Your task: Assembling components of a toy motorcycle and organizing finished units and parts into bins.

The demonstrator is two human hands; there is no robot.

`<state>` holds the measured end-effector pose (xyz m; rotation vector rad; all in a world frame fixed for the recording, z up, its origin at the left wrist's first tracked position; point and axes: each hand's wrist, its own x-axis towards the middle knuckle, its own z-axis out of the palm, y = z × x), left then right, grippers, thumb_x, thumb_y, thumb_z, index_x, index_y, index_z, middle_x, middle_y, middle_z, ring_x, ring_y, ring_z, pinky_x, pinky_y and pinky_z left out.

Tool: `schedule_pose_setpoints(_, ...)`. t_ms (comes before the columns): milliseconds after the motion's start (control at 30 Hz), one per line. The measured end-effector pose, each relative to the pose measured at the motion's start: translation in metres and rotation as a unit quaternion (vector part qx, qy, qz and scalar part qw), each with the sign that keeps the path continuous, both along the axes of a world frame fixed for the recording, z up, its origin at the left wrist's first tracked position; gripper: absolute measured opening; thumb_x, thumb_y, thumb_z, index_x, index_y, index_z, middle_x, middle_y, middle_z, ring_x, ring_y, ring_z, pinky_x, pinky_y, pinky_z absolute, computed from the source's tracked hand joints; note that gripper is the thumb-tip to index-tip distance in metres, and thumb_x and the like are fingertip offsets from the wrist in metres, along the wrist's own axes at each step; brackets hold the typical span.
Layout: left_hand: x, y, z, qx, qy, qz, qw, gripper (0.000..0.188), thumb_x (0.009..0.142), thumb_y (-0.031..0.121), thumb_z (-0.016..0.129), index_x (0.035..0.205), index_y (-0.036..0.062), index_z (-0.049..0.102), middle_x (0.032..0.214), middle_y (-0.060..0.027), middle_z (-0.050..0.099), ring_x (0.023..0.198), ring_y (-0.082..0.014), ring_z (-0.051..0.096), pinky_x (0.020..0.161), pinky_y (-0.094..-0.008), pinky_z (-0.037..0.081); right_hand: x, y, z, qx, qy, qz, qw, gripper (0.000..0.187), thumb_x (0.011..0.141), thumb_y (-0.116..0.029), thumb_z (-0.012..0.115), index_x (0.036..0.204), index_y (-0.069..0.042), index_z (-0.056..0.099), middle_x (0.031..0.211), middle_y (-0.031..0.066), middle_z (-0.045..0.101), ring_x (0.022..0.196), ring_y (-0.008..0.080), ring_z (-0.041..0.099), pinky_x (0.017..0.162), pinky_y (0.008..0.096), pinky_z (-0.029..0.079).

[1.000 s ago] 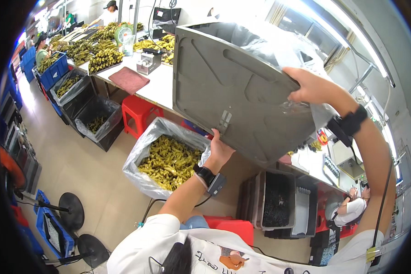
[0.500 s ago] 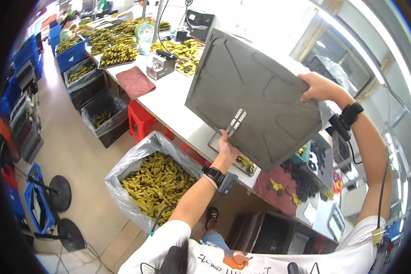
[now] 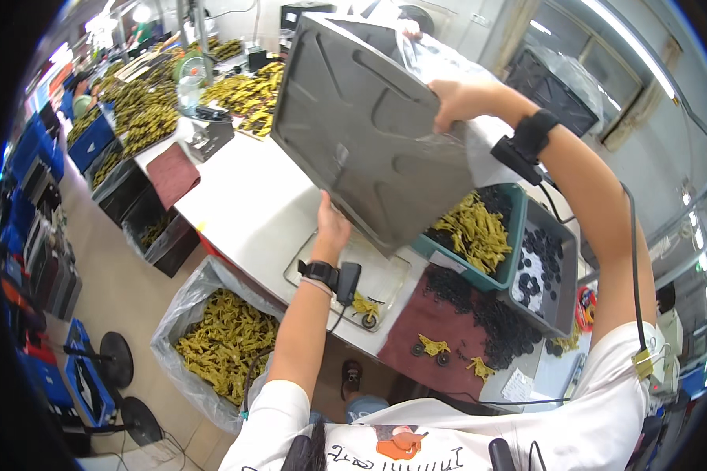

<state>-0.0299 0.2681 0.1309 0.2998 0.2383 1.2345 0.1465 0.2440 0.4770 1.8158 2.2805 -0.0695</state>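
Note:
A large grey plastic crate (image 3: 369, 129) is held up over the table, tilted so that its ribbed underside faces me. My right hand (image 3: 467, 104) grips its upper right edge, close to clear plastic liner (image 3: 491, 153) hanging out on that side. At its lower left edge my left hand (image 3: 334, 229) is closed on it, thumb up against the underside, other fingers mostly hidden. Right below the crate, a teal bin (image 3: 517, 228) holds yellow pieces (image 3: 479, 235) and black parts. Beneath my left wrist lies a shallow clear tray (image 3: 393, 273) with a yellow piece on black wheels (image 3: 365, 310).
A maroon cloth (image 3: 401, 337) bears black wheels (image 3: 511, 330) and several yellow pieces. Beside the teal bin stands a grey bin (image 3: 562, 314) of black discs. On the floor at left is a plastic-lined bin (image 3: 173, 314) full of yellow pieces. Yellow piles (image 3: 149, 125) cover the far table.
The crate has moved left and away from me, both hands still on it. The teal bin with its yellow pieces and the clear tray now show more fully. My view has shifted right.

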Motion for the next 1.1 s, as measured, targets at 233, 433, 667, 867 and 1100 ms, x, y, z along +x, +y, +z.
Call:
schedule_pose_setpoints(233, 0.005, -0.052, -0.007, 0.099, 0.347, -0.093, 0.928, 0.057, 0.094, 0.03, 0.053, 0.141, 0.0022, 0.035, 0.142, -0.0203, 0.04, 0.129, -0.029, 0.042, 0.104, -0.0392, 0.038, 0.055, 0.022, -0.082, 0.264, 0.065, -0.041, 0.961, 0.082, 0.077, -0.025, 0.074, 0.141, 0.004, 0.03, 0.119, 0.0308, 0.055, 0.107, 0.0386, 0.058, 0.089, 0.0427, 0.047)
schedule_pose_setpoints(433, -0.104, -0.148, -0.052, 0.077, 0.49, -0.087, 0.864, 0.032, 0.092, 0.018, 0.056, 0.118, -0.0002, 0.054, 0.118, -0.0122, 0.058, 0.1, -0.0202, 0.062, 0.084, -0.0322, 0.05, 0.05, -0.117, -0.084, -0.02, 0.192, 0.069, 0.979, 0.038, 0.083, -0.024, 0.069, 0.113, -0.003, 0.061, 0.114, 0.0158, 0.062, 0.106, 0.0318, 0.059, 0.091, 0.0386, 0.047)
schedule_pose_setpoints(667, -0.225, -0.186, -0.089, -0.011, 0.532, -0.019, 0.847, 0.015, 0.095, 0.012, 0.053, 0.105, 0.0026, 0.059, 0.101, -0.0045, 0.061, 0.086, -0.0128, 0.06, 0.072, -0.0252, 0.047, 0.028, -0.302, -0.12, -0.069, 0.388, -0.272, 0.878, 0.031, 0.082, -0.015, 0.069, 0.109, 0.0, 0.062, 0.097, 0.0128, 0.068, 0.088, 0.0206, 0.066, 0.08, 0.0321, 0.051)
schedule_pose_setpoints(867, -0.26, -0.171, -0.104, -0.009, 0.605, -0.07, 0.793, 0.016, 0.095, 0.016, 0.052, 0.104, 0.005, 0.06, 0.1, -0.0031, 0.062, 0.083, -0.0123, 0.06, 0.071, -0.0257, 0.047, -0.016, -0.379, -0.159, -0.034, 0.431, -0.341, 0.835, 0.029, 0.083, -0.015, 0.069, 0.107, 0.0, 0.063, 0.091, 0.0103, 0.068, 0.084, 0.0175, 0.065, 0.076, 0.0298, 0.051)
schedule_pose_setpoints(1100, -0.214, -0.15, -0.105, 0.109, 0.631, -0.126, 0.758, 0.016, 0.092, 0.013, 0.054, 0.099, 0.0003, 0.061, 0.092, -0.0062, 0.063, 0.081, -0.0138, 0.058, 0.071, -0.0284, 0.046, -0.039, -0.422, -0.185, -0.029, 0.443, -0.401, 0.801, 0.029, 0.084, -0.017, 0.069, 0.107, 0.0, 0.062, 0.093, 0.0122, 0.068, 0.086, 0.021, 0.066, 0.077, 0.0311, 0.05)
